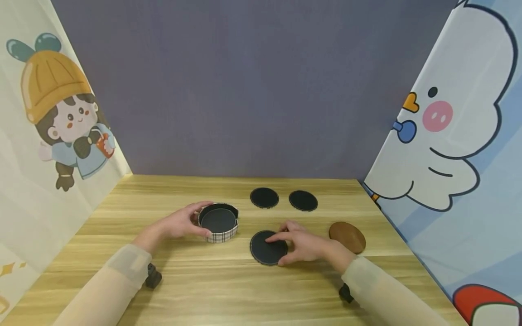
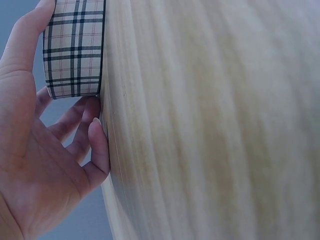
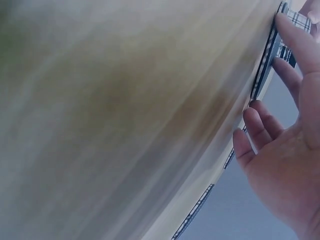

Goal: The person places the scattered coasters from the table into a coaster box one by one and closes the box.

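Gripping a plaid holder [image 1: 222, 237] between thumb and fingers of the left hand [image 1: 179, 223]; pinching a dark disc [image 1: 261, 250] in the right hand [image 1: 305, 244].

No readable text, labels or numbers, wrist views perhaps too blurred

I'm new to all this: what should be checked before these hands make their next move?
Left hand steadying the plaid holder: ok, thumb and fingers grip its side.
Holder's open side up, on the table: ok.
Right hand on the near disc: ok, touching it.
Near disc lifted off the table: cannot tell.
Far left disc and far right disc in the holder: not ok, both lie outside it.
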A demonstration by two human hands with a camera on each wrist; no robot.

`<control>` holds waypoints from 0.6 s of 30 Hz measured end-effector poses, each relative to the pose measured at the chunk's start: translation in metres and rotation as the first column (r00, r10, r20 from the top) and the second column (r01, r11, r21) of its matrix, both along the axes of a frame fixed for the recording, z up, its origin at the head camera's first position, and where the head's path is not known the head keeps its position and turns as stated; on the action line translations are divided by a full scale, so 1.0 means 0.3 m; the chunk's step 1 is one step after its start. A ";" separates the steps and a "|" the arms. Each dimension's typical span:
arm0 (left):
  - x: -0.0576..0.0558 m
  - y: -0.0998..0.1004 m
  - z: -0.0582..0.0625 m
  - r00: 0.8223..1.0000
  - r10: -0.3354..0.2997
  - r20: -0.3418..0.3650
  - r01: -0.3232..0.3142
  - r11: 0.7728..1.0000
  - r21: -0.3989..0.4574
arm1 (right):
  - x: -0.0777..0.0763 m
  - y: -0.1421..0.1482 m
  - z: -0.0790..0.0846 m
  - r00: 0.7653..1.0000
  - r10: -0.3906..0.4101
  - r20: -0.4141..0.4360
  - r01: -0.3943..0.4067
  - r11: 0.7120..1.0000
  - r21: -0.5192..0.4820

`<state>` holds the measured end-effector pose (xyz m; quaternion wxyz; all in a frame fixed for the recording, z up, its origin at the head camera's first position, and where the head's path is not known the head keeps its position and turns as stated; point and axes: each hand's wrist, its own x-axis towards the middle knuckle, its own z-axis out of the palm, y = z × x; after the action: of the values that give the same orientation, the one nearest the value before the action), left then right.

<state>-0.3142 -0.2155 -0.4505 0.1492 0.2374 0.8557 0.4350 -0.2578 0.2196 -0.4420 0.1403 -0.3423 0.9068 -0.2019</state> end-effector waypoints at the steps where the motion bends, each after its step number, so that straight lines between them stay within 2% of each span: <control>1: -0.001 0.000 0.001 1.000 0.004 0.000 -0.004 1.000 -0.004 | 0.001 0.001 0.000 1.000 0.000 0.000 0.000 1.000 0.003; 8: 0.000 -0.005 0.003 1.000 0.014 0.000 -0.014 1.000 -0.027 | 0.014 0.005 -0.007 1.000 0.003 -0.008 -0.003 1.000 0.028; 18: -0.008 -0.004 -0.006 1.000 -0.009 0.011 0.009 1.000 0.009 | 0.014 0.009 -0.009 1.000 0.002 -0.003 -0.002 1.000 0.020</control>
<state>-0.3167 -0.2167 -0.4522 0.1548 0.2397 0.8518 0.4394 -0.2536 0.2222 -0.4448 0.1425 -0.3421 0.9087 -0.1922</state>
